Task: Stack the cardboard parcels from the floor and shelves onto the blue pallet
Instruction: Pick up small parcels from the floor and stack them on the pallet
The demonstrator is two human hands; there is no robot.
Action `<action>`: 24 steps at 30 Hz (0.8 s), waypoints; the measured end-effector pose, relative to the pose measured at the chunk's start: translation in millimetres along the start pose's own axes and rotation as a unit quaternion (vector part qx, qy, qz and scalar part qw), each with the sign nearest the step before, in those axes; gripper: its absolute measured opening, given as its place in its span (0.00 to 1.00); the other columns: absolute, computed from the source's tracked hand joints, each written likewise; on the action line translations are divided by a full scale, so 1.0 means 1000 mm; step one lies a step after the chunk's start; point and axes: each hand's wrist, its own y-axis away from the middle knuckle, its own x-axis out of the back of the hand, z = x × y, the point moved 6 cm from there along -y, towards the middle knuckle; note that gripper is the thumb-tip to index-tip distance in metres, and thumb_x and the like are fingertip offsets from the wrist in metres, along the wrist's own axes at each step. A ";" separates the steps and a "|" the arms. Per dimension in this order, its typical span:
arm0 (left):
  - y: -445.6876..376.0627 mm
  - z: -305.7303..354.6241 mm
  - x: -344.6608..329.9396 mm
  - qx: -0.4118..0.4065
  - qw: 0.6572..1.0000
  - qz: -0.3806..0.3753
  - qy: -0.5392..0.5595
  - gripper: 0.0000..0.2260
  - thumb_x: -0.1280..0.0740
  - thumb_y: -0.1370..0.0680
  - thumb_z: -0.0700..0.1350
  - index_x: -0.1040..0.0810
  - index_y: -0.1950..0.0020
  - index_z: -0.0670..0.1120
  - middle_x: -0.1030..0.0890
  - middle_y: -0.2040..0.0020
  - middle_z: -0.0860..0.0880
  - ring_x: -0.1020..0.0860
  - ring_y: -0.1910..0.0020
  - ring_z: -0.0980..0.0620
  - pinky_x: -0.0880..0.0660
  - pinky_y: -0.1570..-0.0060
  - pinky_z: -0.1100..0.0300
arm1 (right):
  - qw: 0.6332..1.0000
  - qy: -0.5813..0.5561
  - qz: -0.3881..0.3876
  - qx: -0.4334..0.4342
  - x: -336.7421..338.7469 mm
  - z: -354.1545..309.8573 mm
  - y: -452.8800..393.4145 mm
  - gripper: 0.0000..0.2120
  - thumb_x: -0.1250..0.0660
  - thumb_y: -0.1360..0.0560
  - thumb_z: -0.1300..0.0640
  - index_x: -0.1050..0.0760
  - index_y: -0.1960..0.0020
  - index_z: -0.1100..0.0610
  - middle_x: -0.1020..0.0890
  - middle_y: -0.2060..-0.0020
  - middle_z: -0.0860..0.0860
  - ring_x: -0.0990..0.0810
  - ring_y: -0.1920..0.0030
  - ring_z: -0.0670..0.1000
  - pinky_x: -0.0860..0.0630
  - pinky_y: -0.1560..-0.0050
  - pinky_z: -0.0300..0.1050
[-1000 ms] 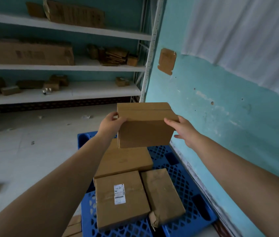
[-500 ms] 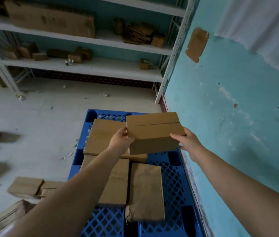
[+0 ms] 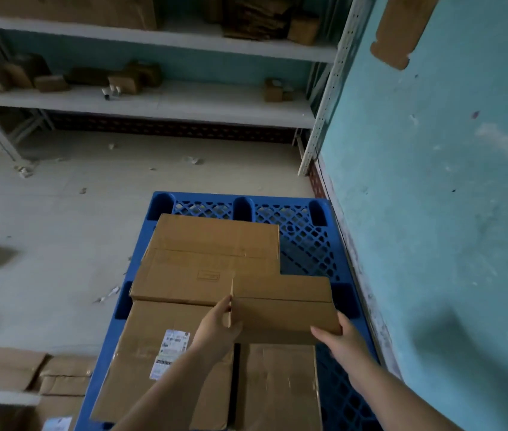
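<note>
I hold a plain cardboard parcel [image 3: 283, 303] low over the blue pallet [image 3: 305, 241], near its right side. My left hand [image 3: 218, 328] grips the parcel's left end and my right hand [image 3: 339, 337] grips its right front corner. Three parcels lie on the pallet: a large one [image 3: 209, 253] at the back, a labelled one [image 3: 153, 353] at the front left, and a narrower one [image 3: 280, 387] at the front right. Whether the held parcel touches those below it cannot be told.
A teal wall [image 3: 433, 213] runs close along the pallet's right edge. White shelving [image 3: 168, 104] with several small boxes stands at the back. More parcels [image 3: 38, 377] lie on the floor at the lower left. Bare grey floor [image 3: 75, 197] lies between shelves and pallet.
Both hands have lowered the parcel from chest height down toward the pallet's right side. My view has tilted downward, showing more of the pallet and floor.
</note>
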 end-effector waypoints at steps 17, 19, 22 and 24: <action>-0.175 -0.191 -0.131 0.129 0.981 -0.009 0.147 0.26 0.37 0.23 0.38 0.39 0.26 0.49 0.30 0.30 0.48 0.30 0.33 0.48 0.33 0.32 0.53 | 0.988 0.016 0.077 -0.134 -0.063 0.197 -0.195 0.40 0.31 0.28 0.45 0.49 0.23 0.48 0.38 0.26 0.51 0.34 0.29 0.56 0.34 0.31 0.54; -0.187 -0.176 -0.121 0.105 0.982 0.004 0.157 0.25 0.38 0.23 0.38 0.37 0.27 0.50 0.28 0.32 0.50 0.26 0.42 0.54 0.27 0.42 0.64 | 0.991 0.013 0.078 -0.106 -0.064 0.184 -0.207 0.41 0.31 0.27 0.46 0.52 0.23 0.48 0.40 0.25 0.51 0.36 0.28 0.56 0.35 0.30 0.55; -0.193 -0.154 -0.104 0.076 0.989 0.016 0.125 0.26 0.36 0.23 0.40 0.38 0.27 0.50 0.30 0.31 0.50 0.26 0.42 0.54 0.29 0.47 0.63 | 0.994 0.026 0.068 -0.079 -0.065 0.152 -0.213 0.44 0.31 0.26 0.51 0.58 0.23 0.48 0.47 0.23 0.51 0.39 0.26 0.56 0.37 0.29 0.54; -0.185 -0.143 -0.092 0.074 0.991 0.015 0.107 0.27 0.34 0.24 0.42 0.39 0.26 0.52 0.32 0.29 0.50 0.29 0.34 0.50 0.31 0.41 0.58 | 0.992 0.076 0.071 -0.072 -0.063 0.133 -0.208 0.46 0.30 0.26 0.56 0.62 0.23 0.49 0.53 0.23 0.51 0.43 0.25 0.56 0.36 0.32 0.51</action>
